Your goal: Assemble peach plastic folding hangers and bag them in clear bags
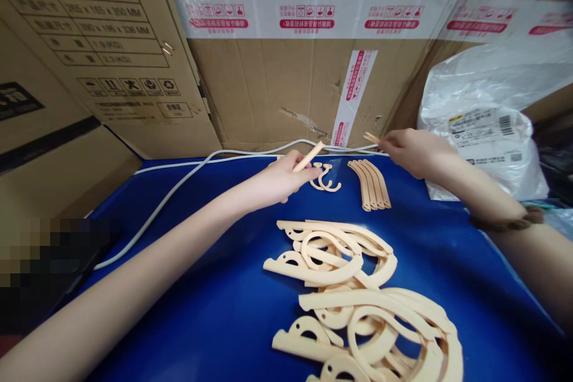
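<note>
My left hand (282,178) is closed around a slim beige plastic hanger arm (308,157), its upper end sticking out past the thumb. Just to the right of its fingers lie beige hanger hooks (330,185) on the blue table. My right hand (414,149), higher up and to the right, pinches a thin beige hanger piece (370,138) whose tip points left; the rest is hidden by the fingers. Between and below the hands, several curved hanger arms (369,185) lie side by side. Nearer me sits a pile of beige folding hangers (376,298), overlapping one another.
A blue table surface (201,304) lies under everything. Cardboard boxes (277,83) stand along the back and left. A white cable (179,182) runs across the table's rear and left side. At right is a white plastic bag (483,125) with a label.
</note>
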The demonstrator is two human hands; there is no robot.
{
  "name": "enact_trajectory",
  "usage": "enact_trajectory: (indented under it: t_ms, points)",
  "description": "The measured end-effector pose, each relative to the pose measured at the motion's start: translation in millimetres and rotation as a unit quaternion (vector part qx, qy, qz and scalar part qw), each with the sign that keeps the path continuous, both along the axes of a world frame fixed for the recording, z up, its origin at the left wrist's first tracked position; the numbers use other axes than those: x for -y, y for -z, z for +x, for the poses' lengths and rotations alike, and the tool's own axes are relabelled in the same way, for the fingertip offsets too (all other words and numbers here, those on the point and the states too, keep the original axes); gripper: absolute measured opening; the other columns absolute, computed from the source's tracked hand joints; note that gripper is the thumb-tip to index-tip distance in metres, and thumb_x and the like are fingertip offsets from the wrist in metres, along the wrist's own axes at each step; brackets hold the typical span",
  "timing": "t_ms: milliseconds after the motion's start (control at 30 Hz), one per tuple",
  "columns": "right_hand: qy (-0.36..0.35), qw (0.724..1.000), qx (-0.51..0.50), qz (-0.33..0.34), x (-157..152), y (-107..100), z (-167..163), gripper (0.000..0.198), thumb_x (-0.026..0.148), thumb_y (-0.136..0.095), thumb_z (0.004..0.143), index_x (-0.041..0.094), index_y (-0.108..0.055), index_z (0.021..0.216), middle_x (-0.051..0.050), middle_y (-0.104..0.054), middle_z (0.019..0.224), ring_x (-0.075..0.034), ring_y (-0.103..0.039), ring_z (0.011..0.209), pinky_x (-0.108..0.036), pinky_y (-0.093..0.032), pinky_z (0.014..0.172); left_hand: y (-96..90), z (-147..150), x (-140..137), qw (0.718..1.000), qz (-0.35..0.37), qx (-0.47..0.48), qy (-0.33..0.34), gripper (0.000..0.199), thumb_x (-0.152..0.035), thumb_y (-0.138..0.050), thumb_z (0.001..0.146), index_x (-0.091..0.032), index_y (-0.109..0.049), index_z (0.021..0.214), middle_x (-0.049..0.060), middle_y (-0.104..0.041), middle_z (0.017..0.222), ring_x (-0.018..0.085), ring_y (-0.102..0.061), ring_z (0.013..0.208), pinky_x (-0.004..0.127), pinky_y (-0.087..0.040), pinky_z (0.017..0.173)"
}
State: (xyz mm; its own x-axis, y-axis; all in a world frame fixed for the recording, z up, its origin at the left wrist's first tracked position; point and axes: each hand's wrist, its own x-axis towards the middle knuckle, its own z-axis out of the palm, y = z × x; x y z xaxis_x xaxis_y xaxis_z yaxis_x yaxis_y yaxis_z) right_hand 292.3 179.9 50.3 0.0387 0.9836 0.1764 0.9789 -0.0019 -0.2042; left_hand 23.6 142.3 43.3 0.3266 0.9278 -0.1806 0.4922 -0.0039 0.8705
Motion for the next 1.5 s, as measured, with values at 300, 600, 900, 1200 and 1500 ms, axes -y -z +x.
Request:
enact_trajectory:
  t_ms: [300, 600, 900, 1200, 1500]
  points:
    - [-0.011, 0.995, -0.018, -0.095, -5.5, 26.0, 21.2, 0.045, 0.039, -0.066, 0.079, 0.025, -0.046, 0.042, -0.006, -0.051, 0.036, -0.017, -0.045, 0.037, -0.037, -0.034, 0.050, -2.5, 0.5, -5.8, 0.990, -0.044, 0.113, -0.070, 0.049, -0.070, -0.054, 0.084, -0.022, -0.050, 0.094, 0.005, -0.055, 0.099, 0.007, -0.041, 0.052, 0.019, -0.023, 0.035]
    - [-0.029, 0.989, -0.089, -0.114, -7.2, 21.1, 15.9, 0.046, 0.040, -0.065, 0.082, 0.023, -0.050, 0.042, -0.003, -0.052, 0.036, -0.012, -0.039, 0.030, -0.030, -0.029, 0.039, -5.9, 0.6, -0.7, 0.993, -0.057, 0.107, 0.006, 0.048, -0.066, -0.064, 0.081, -0.020, -0.051, 0.081, -0.002, -0.052, 0.055, 0.010, -0.049, 0.041, 0.022, -0.043, 0.036]
    - [-0.267, 0.892, -0.331, -0.151, 47.7, -8.6, -67.5, 0.042, 0.063, -0.057, 0.085, 0.024, -0.072, 0.079, -0.001, -0.066, 0.068, -0.011, -0.050, 0.049, -0.026, -0.034, 0.044, -7.5, 9.1, 8.6, 0.977, -0.011, 0.207, -0.056, 0.022, -0.036, -0.048, 0.100, -0.019, -0.051, 0.086, 0.000, -0.066, 0.075, 0.012, -0.067, 0.056, 0.022, -0.053, 0.051]
    - [-0.228, 0.943, -0.239, 0.032, 38.4, -25.4, -39.7, 0.031, 0.055, -0.061, 0.084, 0.025, -0.070, 0.083, 0.002, -0.057, 0.060, -0.013, -0.046, 0.054, -0.028, -0.032, 0.052, -19.6, 4.4, 5.3, 0.979, 0.178, 0.092, 0.036, 0.021, -0.025, -0.049, 0.092, -0.017, -0.054, 0.073, 0.002, -0.067, 0.089, 0.013, -0.061, 0.076, 0.023, -0.047, 0.066]
    - [-0.245, 0.955, -0.120, 0.111, 36.1, -20.6, -41.4, 0.031, 0.038, -0.048, 0.092, 0.023, -0.059, 0.067, -0.001, -0.053, 0.057, -0.016, -0.047, 0.052, -0.032, -0.033, 0.058, -0.7, 13.1, -3.4, 0.923, 0.379, -0.049, 0.047, 0.025, -0.032, -0.030, 0.102, -0.023, -0.043, 0.082, -0.003, -0.046, 0.066, 0.014, -0.047, 0.060, 0.027, -0.035, 0.065]
